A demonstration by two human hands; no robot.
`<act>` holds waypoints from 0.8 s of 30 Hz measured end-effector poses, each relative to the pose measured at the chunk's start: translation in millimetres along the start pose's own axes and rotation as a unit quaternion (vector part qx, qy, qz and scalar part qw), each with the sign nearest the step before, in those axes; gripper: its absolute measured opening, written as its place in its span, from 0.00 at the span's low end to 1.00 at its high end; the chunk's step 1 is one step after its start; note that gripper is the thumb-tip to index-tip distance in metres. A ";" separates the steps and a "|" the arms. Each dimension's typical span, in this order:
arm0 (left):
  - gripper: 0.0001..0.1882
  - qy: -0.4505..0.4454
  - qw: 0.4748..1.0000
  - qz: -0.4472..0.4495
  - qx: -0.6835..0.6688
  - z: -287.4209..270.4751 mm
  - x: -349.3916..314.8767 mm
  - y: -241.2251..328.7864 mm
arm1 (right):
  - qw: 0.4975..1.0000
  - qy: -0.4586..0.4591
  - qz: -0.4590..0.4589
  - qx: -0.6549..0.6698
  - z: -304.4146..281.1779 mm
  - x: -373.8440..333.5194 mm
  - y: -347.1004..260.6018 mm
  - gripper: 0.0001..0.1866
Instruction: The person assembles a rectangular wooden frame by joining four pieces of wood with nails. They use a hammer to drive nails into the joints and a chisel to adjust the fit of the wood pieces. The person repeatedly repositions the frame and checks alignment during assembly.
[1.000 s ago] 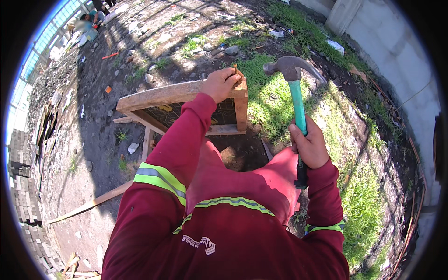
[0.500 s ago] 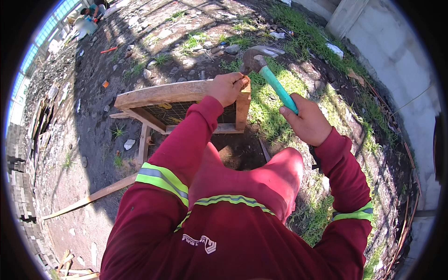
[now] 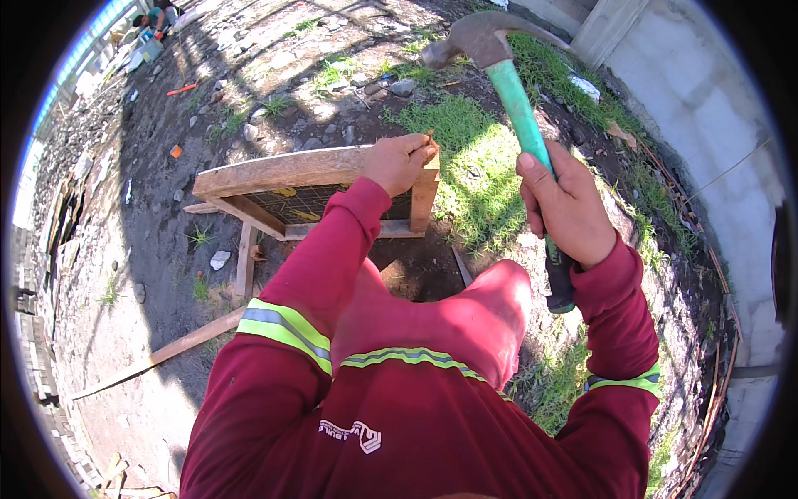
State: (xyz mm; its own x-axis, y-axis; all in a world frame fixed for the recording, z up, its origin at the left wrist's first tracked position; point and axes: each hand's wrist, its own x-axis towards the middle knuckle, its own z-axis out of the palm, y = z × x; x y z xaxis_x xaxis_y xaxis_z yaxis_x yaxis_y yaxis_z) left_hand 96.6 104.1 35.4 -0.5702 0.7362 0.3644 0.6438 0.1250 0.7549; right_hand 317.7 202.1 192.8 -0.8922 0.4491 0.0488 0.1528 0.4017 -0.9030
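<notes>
My right hand (image 3: 569, 200) is wrapped round the green handle of a claw hammer (image 3: 517, 104). Its steel head is raised, the claw toward the right and the striking face toward the left. A wooden frame (image 3: 283, 173) with dark wire mesh (image 3: 320, 200) across its inside stands in front of my knees. On its upper right corner, my left hand (image 3: 397, 165) rests with the fingertips pinched round a thin rusty nail (image 3: 431, 134); only the nail's top shows above the fingers.
A long wooden strip (image 3: 166, 353) lies on the ground at the left, near a short upright piece of wood (image 3: 246, 259). A concrete wall (image 3: 698, 100) runs along the right. Stones and grass patches (image 3: 478, 166) cover the ground. Another person (image 3: 154, 18) crouches far off at upper left.
The hammer has been lifted up and away from the frame's corner, its head now higher and further right. My left hand keeps its pinch at the corner.
</notes>
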 end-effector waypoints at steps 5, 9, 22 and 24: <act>0.13 -0.003 1.000 0.002 -0.005 0.7 0.0 -2.5 | 0.988 0.070 -0.139 -0.011 11.5 -5.0 6.1 0.12; 0.10 -0.024 0.998 -0.002 0.049 -0.2 -0.4 -1.0 | 0.970 -0.044 0.029 -0.236 9.3 -2.8 20.5 0.16; 0.39 -0.098 0.900 0.024 0.424 -21.3 -14.8 5.8 | 0.995 0.081 -0.055 -0.029 1.7 -22.4 7.2 0.14; 0.37 -0.083 0.904 0.023 0.420 -19.2 -15.9 5.9 | 0.992 0.073 -0.077 -0.067 4.8 -17.2 13.9 0.14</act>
State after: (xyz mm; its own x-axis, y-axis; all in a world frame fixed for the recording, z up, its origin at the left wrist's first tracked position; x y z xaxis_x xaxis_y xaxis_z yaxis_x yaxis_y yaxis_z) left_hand 99.7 80.3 44.6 -0.4933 0.8344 0.2458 0.8649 0.5006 0.0364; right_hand 333.1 196.1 177.3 -0.8401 0.4802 0.2523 0.0827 0.5731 -0.8153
